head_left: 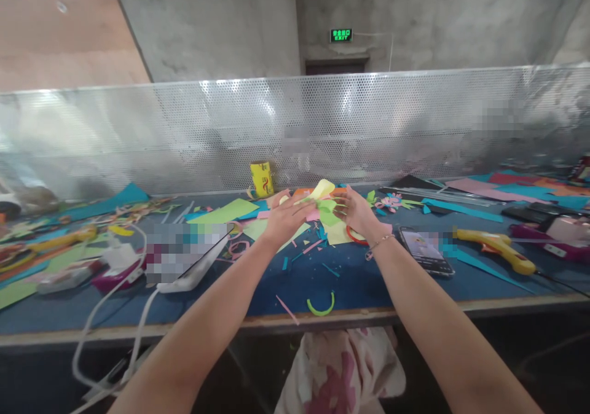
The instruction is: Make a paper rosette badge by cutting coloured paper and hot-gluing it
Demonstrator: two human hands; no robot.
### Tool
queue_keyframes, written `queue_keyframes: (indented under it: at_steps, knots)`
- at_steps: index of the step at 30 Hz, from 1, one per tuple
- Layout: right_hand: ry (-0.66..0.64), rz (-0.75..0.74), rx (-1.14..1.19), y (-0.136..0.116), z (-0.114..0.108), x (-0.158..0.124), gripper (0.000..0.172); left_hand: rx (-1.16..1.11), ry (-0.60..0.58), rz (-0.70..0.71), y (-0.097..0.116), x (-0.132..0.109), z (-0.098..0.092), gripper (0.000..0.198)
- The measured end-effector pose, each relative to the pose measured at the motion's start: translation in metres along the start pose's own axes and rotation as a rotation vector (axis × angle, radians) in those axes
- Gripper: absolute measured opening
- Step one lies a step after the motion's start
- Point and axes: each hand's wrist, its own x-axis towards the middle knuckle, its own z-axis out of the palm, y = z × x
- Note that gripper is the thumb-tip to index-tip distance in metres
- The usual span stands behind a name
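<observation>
Two bare arms (219,306) reach over the blue bench (276,291). The left hand (286,217) and right hand (360,211) are at yellow paper (324,188) and green paper (328,211); I can't tell if fingers (299,209) grip.

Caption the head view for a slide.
Left hand and right hand at yellow and green paper pieces, above a blue table strewn with paper scraps.

The glowing green sign (341,35) on the concrete wall (437,27) reads "安全出口" over "EXIT".
</observation>
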Motion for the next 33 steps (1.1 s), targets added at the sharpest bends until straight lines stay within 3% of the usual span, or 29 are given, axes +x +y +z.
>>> queue_keyframes:
  at_steps: [2, 6, 8, 11, 14, 16, 19, 21, 23, 26, 33]
  knots:
    - [0.115, -0.169, -0.136, -0.004, -0.002, -0.002, 0.036, -0.005, -0.010, 0.018, 0.002, 0.000, -0.001, 0.029]
    - [0.308, -0.705, -0.636, -0.015, -0.007, -0.011, 0.022, -0.019, -0.034, 0.037, 0.008, -0.002, -0.002, 0.029]
    - [0.283, -0.864, -0.818, -0.021, -0.008, -0.016, 0.018, -0.010, -0.039, 0.042, 0.010, -0.003, 0.000, 0.028]
    - [0.158, -0.931, -0.964, -0.025, -0.007, -0.018, 0.015, 0.001, -0.047, 0.056, 0.010, -0.006, 0.004, 0.028]
    - [0.069, -0.920, -1.025, -0.024, -0.004, -0.017, 0.015, -0.012, -0.062, 0.053, 0.010, -0.007, 0.007, 0.027]
    - [0.091, -0.858, -0.988, -0.022, -0.003, -0.015, 0.028, -0.040, -0.066, 0.034, 0.011, -0.008, 0.009, 0.027]
    - [0.094, -0.618, -0.847, -0.017, -0.002, -0.013, 0.053, -0.080, -0.075, 0.016, 0.010, -0.009, 0.012, 0.027]
    - [0.033, -0.426, -0.768, -0.015, -0.002, -0.013, 0.058, -0.069, -0.097, 0.022, 0.009, -0.010, 0.013, 0.025]
    - [-0.010, -0.314, -0.732, -0.014, 0.000, -0.013, 0.057, -0.039, -0.122, 0.047, 0.009, -0.010, 0.015, 0.024]
    - [-0.041, -0.271, -0.664, -0.015, 0.003, -0.015, 0.052, 0.012, -0.122, 0.109, 0.009, -0.010, 0.017, 0.025]
    - [-0.117, -0.146, -0.430, -0.018, 0.007, -0.021, 0.038, 0.271, 0.047, 0.346, 0.014, -0.009, 0.016, 0.028]
